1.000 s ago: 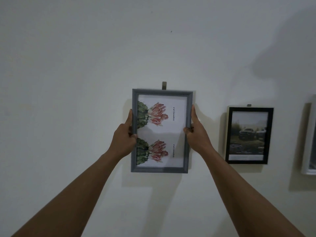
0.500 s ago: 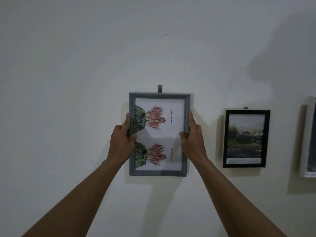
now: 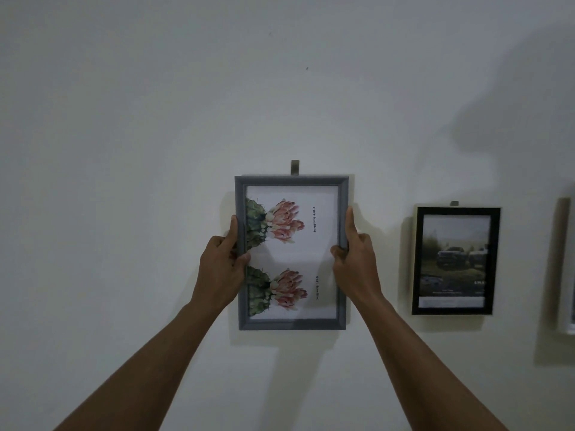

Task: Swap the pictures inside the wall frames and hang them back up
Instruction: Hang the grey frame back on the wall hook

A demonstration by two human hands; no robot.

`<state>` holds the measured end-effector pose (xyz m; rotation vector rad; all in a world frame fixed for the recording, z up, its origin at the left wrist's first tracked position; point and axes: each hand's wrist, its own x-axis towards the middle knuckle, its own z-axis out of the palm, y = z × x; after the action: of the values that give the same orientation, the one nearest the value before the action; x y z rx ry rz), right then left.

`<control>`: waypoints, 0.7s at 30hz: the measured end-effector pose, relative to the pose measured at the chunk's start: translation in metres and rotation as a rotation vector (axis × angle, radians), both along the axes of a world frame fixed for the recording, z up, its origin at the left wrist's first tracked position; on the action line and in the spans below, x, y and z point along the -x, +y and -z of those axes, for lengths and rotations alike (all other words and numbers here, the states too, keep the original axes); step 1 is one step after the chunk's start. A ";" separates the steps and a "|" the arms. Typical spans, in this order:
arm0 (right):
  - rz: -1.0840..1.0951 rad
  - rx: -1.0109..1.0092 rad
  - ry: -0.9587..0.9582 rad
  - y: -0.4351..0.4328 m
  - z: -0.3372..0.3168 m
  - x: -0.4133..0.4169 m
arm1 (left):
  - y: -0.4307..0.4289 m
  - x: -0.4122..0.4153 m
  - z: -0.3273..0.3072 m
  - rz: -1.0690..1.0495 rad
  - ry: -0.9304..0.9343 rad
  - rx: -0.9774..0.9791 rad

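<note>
Presently, head view. Item one: grey rectangular moulded picture frame [image 3: 292,324], upright against the white painted wall [image 3: 124,150], its top edge just under a small dull metal wall hook [image 3: 294,167]; whether it hangs on the hook I cannot tell. Inside it: white print of two pink cactus flowers [image 3: 289,253], turned sideways. My left hand [image 3: 221,269] grips the frame's left edge, thumb on the front, forefinger up along the side. My right hand [image 3: 357,262] grips the right edge likewise. Item two: black-framed car photograph [image 3: 454,259], hanging to the right, well apart. Item three: pale frame [image 3: 563,269], cut off at the right margin.
</note>
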<state>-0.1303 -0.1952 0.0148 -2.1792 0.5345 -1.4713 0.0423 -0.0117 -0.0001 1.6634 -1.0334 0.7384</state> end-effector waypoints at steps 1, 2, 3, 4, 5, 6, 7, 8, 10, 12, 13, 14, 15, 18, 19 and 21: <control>0.012 0.021 0.004 0.000 0.001 0.000 | 0.000 0.000 0.000 0.002 -0.002 0.002; 0.034 0.052 0.012 0.001 0.001 0.001 | 0.000 0.001 0.000 0.002 -0.007 0.004; 0.065 0.084 0.026 0.002 0.001 0.001 | -0.001 0.001 0.000 -0.001 -0.013 0.003; 0.103 0.111 0.042 0.002 0.001 0.002 | -0.001 0.000 0.000 -0.008 -0.021 -0.003; 0.155 0.136 0.062 0.002 0.001 0.002 | -0.001 -0.001 -0.001 -0.018 -0.028 -0.010; 0.214 0.159 0.087 0.002 0.001 0.003 | -0.001 -0.001 -0.001 -0.026 -0.033 -0.017; 0.258 0.179 0.114 0.001 0.002 0.004 | -0.001 -0.001 -0.002 -0.031 -0.037 -0.022; 0.272 0.198 0.140 0.000 0.002 0.005 | -0.001 0.000 -0.002 -0.038 -0.044 -0.028; 0.210 0.221 0.180 -0.001 0.004 0.006 | 0.000 0.002 -0.003 -0.089 -0.078 -0.052; 0.121 0.218 0.199 -0.001 0.005 0.005 | 0.002 0.002 -0.005 -0.176 -0.112 -0.076; 0.097 0.216 0.209 -0.001 0.005 0.004 | 0.004 0.001 -0.006 -0.218 -0.139 -0.089; 0.087 0.214 0.219 -0.001 0.005 0.005 | 0.005 0.000 -0.007 -0.248 -0.171 -0.101; 0.087 0.217 0.229 -0.002 0.005 0.005 | 0.006 0.000 -0.008 -0.258 -0.196 -0.110; 0.110 0.252 0.285 -0.004 0.006 0.006 | 0.008 0.000 -0.009 -0.223 -0.196 -0.133; 0.120 0.265 0.310 -0.005 0.007 0.007 | 0.008 0.001 -0.009 -0.215 -0.188 -0.148; 0.137 0.280 0.351 -0.006 0.008 0.008 | 0.008 0.003 -0.009 -0.199 -0.184 -0.180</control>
<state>-0.1379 -0.2017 0.0068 -2.6951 0.6364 -1.2988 0.0388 -0.0040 0.0094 1.9002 -1.0990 0.9665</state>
